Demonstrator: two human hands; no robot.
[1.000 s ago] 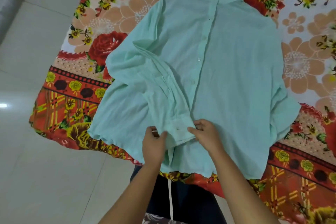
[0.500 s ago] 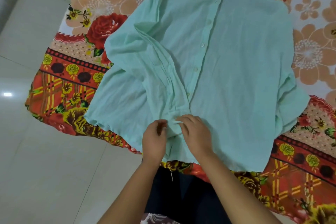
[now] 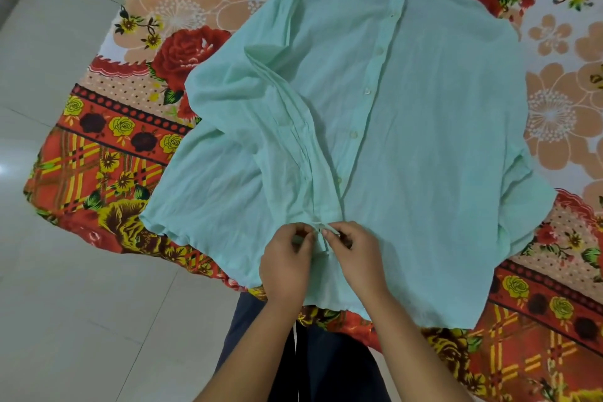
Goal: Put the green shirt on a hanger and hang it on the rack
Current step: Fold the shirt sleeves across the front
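Observation:
The pale green shirt [image 3: 424, 127] lies spread out front-up on a floral bedsheet, collar at the top, its button placket running down the middle. Its left sleeve is folded across the front, and the cuff ends near the lower hem. My left hand [image 3: 287, 264] and my right hand [image 3: 355, 254] sit close together at that cuff, each pinching an edge of the cuff fabric between thumb and fingers. No hanger or rack is in view.
The red, orange and yellow floral bedsheet [image 3: 107, 153] covers a bed whose corner points toward the lower left. Pale tiled floor [image 3: 65, 303] lies to the left. My dark trousers [image 3: 313, 359] show between my forearms at the bottom.
My hands have closed in on the sleeve cuff and drawn its edges together between them. The view has shifted slightly, bringing the collar back into sight at the top.

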